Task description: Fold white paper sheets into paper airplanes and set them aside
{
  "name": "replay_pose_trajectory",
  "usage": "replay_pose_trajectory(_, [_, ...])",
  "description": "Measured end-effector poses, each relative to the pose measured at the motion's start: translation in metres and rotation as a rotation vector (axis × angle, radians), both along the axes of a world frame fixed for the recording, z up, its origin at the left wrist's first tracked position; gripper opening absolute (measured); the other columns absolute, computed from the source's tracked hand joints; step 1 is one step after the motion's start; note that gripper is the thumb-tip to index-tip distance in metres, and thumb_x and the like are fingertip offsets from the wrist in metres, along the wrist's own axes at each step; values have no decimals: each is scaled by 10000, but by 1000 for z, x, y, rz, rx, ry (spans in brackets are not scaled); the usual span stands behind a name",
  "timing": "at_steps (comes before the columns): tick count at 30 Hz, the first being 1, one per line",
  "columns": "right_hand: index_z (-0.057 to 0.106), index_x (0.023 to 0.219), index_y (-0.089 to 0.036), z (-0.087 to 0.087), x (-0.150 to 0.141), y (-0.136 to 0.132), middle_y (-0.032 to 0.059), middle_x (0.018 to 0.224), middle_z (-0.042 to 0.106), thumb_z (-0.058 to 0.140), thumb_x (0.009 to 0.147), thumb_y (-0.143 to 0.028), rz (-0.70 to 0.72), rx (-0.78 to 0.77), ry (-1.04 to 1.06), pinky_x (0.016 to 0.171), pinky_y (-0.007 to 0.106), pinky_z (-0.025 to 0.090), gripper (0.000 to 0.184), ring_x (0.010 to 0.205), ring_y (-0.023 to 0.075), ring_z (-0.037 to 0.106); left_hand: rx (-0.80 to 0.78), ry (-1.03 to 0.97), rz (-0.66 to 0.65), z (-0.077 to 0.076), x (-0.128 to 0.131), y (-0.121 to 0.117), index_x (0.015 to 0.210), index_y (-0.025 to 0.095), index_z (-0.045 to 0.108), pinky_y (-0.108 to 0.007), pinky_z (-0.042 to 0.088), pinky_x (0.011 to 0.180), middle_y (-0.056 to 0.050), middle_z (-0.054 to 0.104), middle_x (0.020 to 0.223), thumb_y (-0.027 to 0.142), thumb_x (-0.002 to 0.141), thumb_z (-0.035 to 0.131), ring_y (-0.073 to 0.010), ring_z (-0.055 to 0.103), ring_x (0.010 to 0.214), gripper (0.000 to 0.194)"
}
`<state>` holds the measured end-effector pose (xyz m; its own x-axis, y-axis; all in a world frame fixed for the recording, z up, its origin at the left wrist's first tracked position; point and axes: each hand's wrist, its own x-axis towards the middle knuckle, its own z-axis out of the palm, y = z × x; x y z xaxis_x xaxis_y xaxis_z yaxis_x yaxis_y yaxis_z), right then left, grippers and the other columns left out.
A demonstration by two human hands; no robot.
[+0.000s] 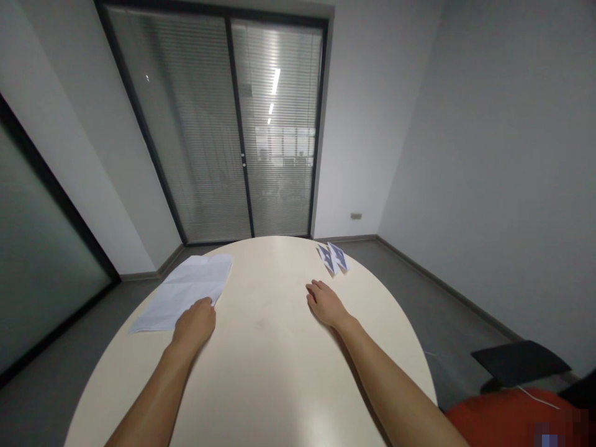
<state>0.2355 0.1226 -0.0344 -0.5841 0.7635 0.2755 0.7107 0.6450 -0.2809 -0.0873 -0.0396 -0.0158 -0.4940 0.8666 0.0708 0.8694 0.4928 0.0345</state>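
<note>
A large white sheet of paper with faint fold creases lies on the left side of the round cream table. My left hand is closed at the paper's near right corner and covers it; the fingertips are mostly hidden from above. My right hand rests on the tabletop, palm down, with nothing in it and its fingers slightly bent and a little apart. Just beyond that hand, near the table's far right edge, a small folded card with dark blue print stands in a zigzag.
Beyond the table is a dark-framed glass partition with blinds. At the lower right, beside the table, are a red chair seat and a black panel. A grey wall runs along the right.
</note>
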Motion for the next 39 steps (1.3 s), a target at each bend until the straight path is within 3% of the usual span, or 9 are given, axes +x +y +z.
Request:
replay_pose_trajectory(7, [626,1297,-89,1,2,2,182,1364,594,441,978,-235,5,3,-3,1137,349,340,397,1306,264,509,8,-66,-3,4,-7,3,1139,155,660,-372,499,837,-156,741,1085,335,962,324,-306,697,1035,420])
replay_pose_trajectory(12, [628,1294,-101,0,3,2,182,1365,593,443,979,-233,10,-1,9,1143,358,338,388,1317,257,503,8,-65,6,8,-3,0,1239,167,626,-404,507,826,-154,705,1211,481,912,435,-349,672,1078,492])
replay_pose_trajectory(24, [613,1321,-92,3,2,0,186,1398,575,441,980,-237,3,-17,-7,1172,363,307,408,1339,251,491,41,-13,45,9,1,-2,1284,181,626,-428,527,815,-169,723,1163,171,877,394,-339,702,1029,468])
replay_pose_trajectory(31, [607,1328,-87,0,3,1,189,1406,567,436,983,-246,-2,-8,-8,1175,363,301,417,1339,255,488,226,25,123,17,2,-7,1282,225,635,-429,529,769,-133,738,1125,202,969,338,-339,710,970,432])
replay_pose_trajectory(35, [611,1319,-97,0,0,1,185,1409,565,432,984,-247,4,-6,-10,1171,372,306,408,1350,255,476,469,84,-34,30,15,-8,1253,208,647,-373,516,899,-74,684,1278,140,941,392,-273,667,1083,408])
replay_pose_trajectory(39, [614,1310,-92,2,-5,-1,191,1402,569,426,983,-240,8,3,0,1171,385,306,405,1351,262,475,472,42,-282,36,35,-4,1277,186,623,-351,442,1062,-65,663,1313,27,878,383,-231,590,1217,491])
